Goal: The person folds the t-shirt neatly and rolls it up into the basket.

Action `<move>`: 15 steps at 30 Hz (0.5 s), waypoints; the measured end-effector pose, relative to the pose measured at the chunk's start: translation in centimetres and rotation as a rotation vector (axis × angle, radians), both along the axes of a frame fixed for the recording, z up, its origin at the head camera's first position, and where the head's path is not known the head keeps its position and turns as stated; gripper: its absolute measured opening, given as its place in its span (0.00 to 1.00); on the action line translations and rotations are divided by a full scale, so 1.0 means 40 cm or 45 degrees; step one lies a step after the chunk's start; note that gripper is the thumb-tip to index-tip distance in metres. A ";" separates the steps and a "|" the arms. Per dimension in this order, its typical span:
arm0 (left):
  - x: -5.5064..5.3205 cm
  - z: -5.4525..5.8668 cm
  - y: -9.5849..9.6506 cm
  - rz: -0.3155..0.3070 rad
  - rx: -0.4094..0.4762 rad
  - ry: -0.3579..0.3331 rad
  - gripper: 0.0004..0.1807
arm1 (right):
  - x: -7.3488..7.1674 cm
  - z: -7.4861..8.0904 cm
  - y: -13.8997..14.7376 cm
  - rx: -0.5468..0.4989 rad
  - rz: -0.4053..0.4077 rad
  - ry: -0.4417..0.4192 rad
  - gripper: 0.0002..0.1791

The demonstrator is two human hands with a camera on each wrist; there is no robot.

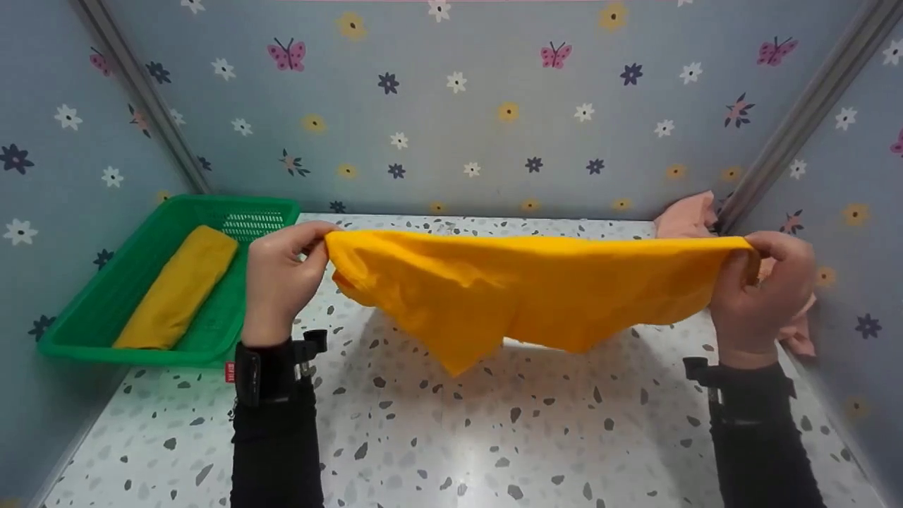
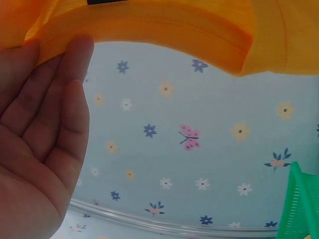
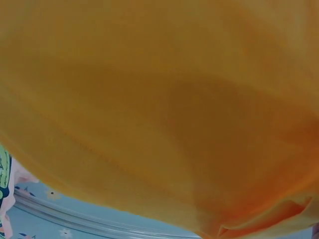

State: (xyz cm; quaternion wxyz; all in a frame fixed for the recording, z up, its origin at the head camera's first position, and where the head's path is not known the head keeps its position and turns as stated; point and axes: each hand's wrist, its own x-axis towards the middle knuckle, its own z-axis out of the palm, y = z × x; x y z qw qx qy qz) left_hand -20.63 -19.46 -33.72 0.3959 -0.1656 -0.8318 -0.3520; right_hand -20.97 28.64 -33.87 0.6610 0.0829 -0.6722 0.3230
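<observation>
- The left hand [image 1: 282,279] and right hand [image 1: 765,293] are well apart, each pinching one end of a yellow cloth [image 1: 522,282].
- The cloth hangs between the hands, above the table [image 1: 451,451], its top edge stretched nearly straight and its lower edge uneven.
- In the right wrist view the cloth covers most of the picture; the right hand's grip cannot be made out there.
- In the left wrist view a dark label [image 2: 107,1] on the cloth is cut off at the top, its writing unreadable.
- Just left of the left hand, a green basket [image 1: 141,358] holds a folded cloth [image 1: 180,289]; the left arm overlaps the basket's near corner.
- Behind the right hand lies a pink cloth [image 1: 684,215], its middle hidden by that hand and the yellow cloth.
- Both sleeves run out of the head view's bottom edge.
</observation>
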 end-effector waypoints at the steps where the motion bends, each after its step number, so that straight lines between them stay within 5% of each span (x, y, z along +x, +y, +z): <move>1: 0.004 0.004 0.001 -0.006 0.002 0.016 0.08 | 0.000 0.002 0.001 -0.008 -0.002 0.010 0.04; 7: 0.010 -0.002 0.000 0.016 -0.038 -0.076 0.07 | -0.018 -0.020 0.025 0.070 -0.013 -0.062 0.06; 15: -0.046 -0.102 -0.006 0.079 -0.130 -0.460 0.08 | -0.056 -0.115 0.043 0.340 0.092 -0.446 0.08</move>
